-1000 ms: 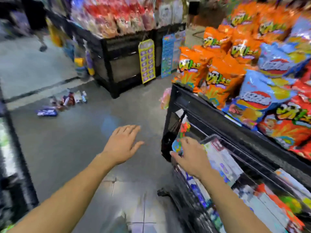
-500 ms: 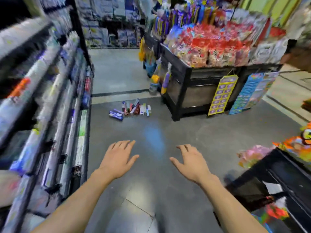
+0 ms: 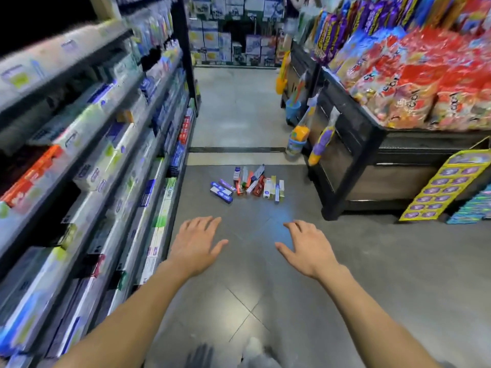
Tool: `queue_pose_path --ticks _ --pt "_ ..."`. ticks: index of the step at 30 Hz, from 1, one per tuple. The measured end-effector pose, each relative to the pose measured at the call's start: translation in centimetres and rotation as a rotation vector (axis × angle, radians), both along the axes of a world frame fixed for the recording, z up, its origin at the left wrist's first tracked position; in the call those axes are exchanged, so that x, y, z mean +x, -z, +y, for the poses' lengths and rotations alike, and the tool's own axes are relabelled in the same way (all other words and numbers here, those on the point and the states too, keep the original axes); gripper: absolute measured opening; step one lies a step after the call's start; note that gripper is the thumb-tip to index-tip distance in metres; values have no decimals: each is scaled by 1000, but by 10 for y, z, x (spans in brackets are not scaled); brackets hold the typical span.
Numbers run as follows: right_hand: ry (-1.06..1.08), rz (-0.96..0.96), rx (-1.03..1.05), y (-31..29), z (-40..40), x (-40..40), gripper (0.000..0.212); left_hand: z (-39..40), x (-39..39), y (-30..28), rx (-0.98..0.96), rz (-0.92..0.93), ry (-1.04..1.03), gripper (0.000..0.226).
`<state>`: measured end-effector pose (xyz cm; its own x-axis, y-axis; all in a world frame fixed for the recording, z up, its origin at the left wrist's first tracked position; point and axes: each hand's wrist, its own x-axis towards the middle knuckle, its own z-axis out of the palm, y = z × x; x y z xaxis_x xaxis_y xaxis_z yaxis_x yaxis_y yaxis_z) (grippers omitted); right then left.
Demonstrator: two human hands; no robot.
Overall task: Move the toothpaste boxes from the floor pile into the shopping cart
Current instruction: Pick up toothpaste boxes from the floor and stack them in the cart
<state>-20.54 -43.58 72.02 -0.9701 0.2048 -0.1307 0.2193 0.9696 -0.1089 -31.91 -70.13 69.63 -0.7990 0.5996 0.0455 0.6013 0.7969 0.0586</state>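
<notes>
A pile of toothpaste boxes (image 3: 248, 184), blue, red, white and green, lies on the grey floor ahead of me in the aisle. My left hand (image 3: 198, 244) and my right hand (image 3: 305, 247) are both stretched out in front of me, palms down, fingers spread and holding nothing. Both hands are well short of the pile, above bare floor. The shopping cart is out of view.
Shelves of boxed toothpaste (image 3: 106, 155) run along my left. A black display bin heaped with snack bags (image 3: 414, 83) stands on the right, with hanging toys (image 3: 320, 143) on its corner and yellow card racks (image 3: 446, 187) leaning on its front. A person (image 3: 292, 11) stands far down the aisle.
The view has swung left from the cart and snack bin to face the aisle. My right hand has left the cart. The floor pile now lies straight ahead and nearer.
</notes>
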Motion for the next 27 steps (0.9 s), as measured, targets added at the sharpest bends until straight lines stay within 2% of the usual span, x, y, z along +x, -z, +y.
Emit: queue_pose_path --ticks 7,16,22,27 --pt "-74 -48 1 13 55 -159 69 38 -137 15 -22 -31 -96 72" --pt "-125 -127 21 66 100 -389 68 65 -354 77 -55 -84 -177 80" --pt "-81 -168 -21 119 127 -558 75 97 -529 135 -78 -158 -146 74" --pt "-70 -179 -43 203 163 -675 65 124 -651 214 -83 -233 -157 65"
